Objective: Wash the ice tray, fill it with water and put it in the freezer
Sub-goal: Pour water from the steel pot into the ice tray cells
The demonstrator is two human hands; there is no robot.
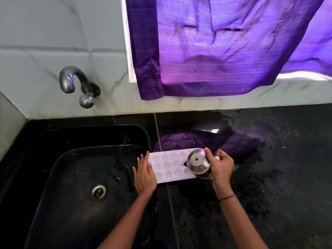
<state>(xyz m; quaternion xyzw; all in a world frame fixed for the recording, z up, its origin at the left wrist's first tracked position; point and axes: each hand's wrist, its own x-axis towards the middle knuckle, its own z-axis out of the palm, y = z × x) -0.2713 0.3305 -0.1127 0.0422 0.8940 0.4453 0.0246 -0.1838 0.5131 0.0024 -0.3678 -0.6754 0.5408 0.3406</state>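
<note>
A white ice tray (168,165) with star-shaped cups lies flat on the black counter, just right of the sink. My left hand (144,174) grips the tray's left end, fingers over its edge. My right hand (220,167) holds a shiny steel jug (197,163) by its handle, tipped over the tray's right end and covering the cups there. Whether water is running from the jug cannot be made out.
The black sink (53,186) with a steel drain (98,192) lies to the left, below a steel tap (75,83) on the tiled wall. A purple curtain (224,47) hangs above the wet black counter (269,177).
</note>
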